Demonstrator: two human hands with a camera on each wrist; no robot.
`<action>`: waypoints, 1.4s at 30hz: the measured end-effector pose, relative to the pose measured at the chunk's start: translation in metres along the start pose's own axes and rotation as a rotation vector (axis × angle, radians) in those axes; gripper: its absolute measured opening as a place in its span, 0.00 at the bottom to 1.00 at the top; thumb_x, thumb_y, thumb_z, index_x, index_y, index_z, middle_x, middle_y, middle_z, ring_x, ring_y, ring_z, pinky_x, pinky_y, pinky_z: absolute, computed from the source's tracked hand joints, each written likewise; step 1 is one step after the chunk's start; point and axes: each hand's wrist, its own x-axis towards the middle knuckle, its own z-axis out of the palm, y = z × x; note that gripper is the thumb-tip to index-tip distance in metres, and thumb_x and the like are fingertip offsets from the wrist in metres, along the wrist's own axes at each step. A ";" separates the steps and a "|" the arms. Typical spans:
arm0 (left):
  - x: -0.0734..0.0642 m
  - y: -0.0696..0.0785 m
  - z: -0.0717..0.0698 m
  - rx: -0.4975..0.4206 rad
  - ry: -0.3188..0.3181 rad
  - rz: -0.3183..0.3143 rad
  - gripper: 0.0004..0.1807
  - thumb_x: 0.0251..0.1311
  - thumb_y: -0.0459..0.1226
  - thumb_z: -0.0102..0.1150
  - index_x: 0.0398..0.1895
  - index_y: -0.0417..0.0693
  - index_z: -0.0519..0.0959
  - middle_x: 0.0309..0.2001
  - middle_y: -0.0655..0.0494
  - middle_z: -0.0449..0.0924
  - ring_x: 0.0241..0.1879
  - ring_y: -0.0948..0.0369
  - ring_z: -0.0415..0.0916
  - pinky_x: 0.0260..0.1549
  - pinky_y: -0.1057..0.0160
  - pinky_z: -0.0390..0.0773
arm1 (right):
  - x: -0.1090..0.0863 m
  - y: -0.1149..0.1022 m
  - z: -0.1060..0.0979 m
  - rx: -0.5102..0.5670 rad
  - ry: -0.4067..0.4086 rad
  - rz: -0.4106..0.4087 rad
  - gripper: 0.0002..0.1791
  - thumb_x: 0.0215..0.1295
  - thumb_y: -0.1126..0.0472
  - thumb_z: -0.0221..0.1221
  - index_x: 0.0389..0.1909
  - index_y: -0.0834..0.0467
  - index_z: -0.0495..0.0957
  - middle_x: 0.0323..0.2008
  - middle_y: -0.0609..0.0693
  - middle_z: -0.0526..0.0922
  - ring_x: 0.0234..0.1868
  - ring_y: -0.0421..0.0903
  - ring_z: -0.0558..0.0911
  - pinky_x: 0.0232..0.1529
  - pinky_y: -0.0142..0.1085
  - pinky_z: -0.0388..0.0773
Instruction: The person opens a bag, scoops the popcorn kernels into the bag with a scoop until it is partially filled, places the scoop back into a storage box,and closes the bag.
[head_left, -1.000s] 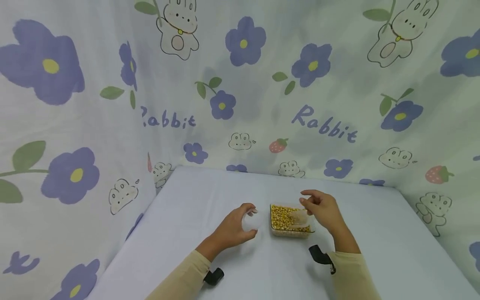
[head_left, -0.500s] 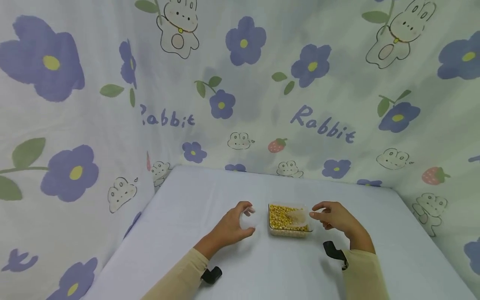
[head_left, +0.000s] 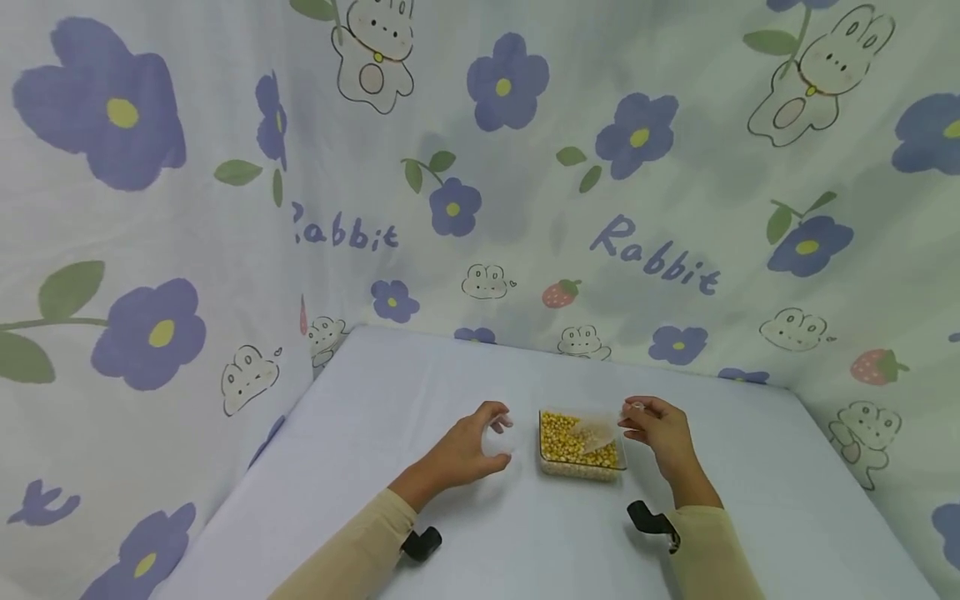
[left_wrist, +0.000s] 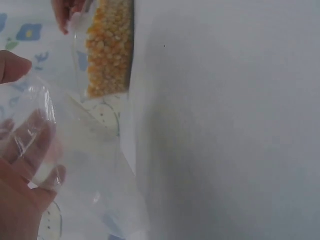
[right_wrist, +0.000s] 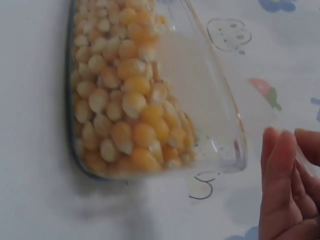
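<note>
A clear plastic bag [left_wrist: 100,165] hangs from my left hand [head_left: 459,450]. Its thumb and fingers curve around the bag's mouth and spread it, some fingers showing through the film in the left wrist view. To the bag's right stands a clear rectangular container [head_left: 581,472] of yellow corn kernels [right_wrist: 132,102]. A translucent scoop [head_left: 596,433] lies tilted among the kernels, its bowl partly in them. At the container's right side my right hand [head_left: 660,433] pinches the scoop's clear handle [right_wrist: 304,162] between thumb and fingers.
A white cloth covers the table [head_left: 450,375]. Behind it and on both sides hangs a curtain [head_left: 525,183] printed with rabbits and purple flowers. Black wrist cameras [head_left: 423,544] sit below both hands.
My right hand has shifted right and down from over the container's edge, then slightly back left. The scoop has tilted in the kernels. My left hand with the bag has hardly moved.
</note>
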 end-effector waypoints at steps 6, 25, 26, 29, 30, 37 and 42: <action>0.003 0.000 0.003 -0.012 -0.024 -0.013 0.35 0.56 0.40 0.67 0.64 0.49 0.61 0.53 0.53 0.78 0.49 0.59 0.74 0.48 0.57 0.74 | -0.005 0.003 0.002 0.122 0.072 0.063 0.18 0.66 0.61 0.63 0.52 0.65 0.75 0.32 0.51 0.83 0.32 0.44 0.85 0.36 0.37 0.82; 0.006 -0.001 0.010 -0.005 -0.013 -0.035 0.34 0.55 0.39 0.68 0.63 0.51 0.62 0.51 0.53 0.79 0.44 0.63 0.73 0.43 0.61 0.74 | -0.008 0.020 0.009 0.421 0.150 0.184 0.16 0.69 0.70 0.56 0.55 0.73 0.71 0.31 0.51 0.83 0.32 0.42 0.85 0.39 0.32 0.80; 0.006 -0.001 0.010 -0.006 -0.011 -0.039 0.34 0.55 0.39 0.68 0.63 0.51 0.62 0.51 0.54 0.79 0.44 0.63 0.73 0.43 0.61 0.74 | -0.008 0.020 0.009 0.431 0.151 0.184 0.14 0.69 0.70 0.56 0.53 0.71 0.72 0.31 0.52 0.83 0.32 0.43 0.85 0.39 0.32 0.80; 0.007 -0.001 0.010 -0.006 -0.010 -0.048 0.33 0.55 0.39 0.68 0.62 0.52 0.62 0.51 0.53 0.79 0.45 0.62 0.73 0.43 0.60 0.74 | -0.009 0.018 0.009 0.464 0.155 0.187 0.07 0.69 0.70 0.56 0.46 0.66 0.77 0.30 0.52 0.83 0.33 0.44 0.85 0.40 0.32 0.80; 0.007 0.000 0.010 -0.007 -0.010 -0.051 0.33 0.55 0.39 0.68 0.62 0.52 0.62 0.51 0.53 0.79 0.45 0.61 0.74 0.43 0.60 0.74 | -0.009 0.018 0.009 0.476 0.156 0.191 0.05 0.69 0.70 0.57 0.42 0.64 0.78 0.30 0.52 0.83 0.33 0.44 0.85 0.40 0.32 0.80; 0.007 0.003 0.012 -0.007 -0.023 -0.057 0.33 0.55 0.40 0.67 0.63 0.51 0.62 0.51 0.53 0.79 0.46 0.57 0.75 0.42 0.60 0.74 | -0.008 0.013 0.011 0.523 0.189 0.202 0.07 0.68 0.70 0.58 0.33 0.56 0.81 0.28 0.49 0.83 0.32 0.42 0.85 0.40 0.31 0.79; 0.008 0.004 0.012 -0.009 -0.025 -0.065 0.33 0.56 0.41 0.67 0.63 0.50 0.62 0.50 0.55 0.79 0.45 0.57 0.75 0.42 0.60 0.74 | -0.006 0.007 0.016 0.526 0.203 0.198 0.05 0.68 0.69 0.58 0.40 0.61 0.82 0.29 0.49 0.83 0.32 0.42 0.85 0.40 0.32 0.80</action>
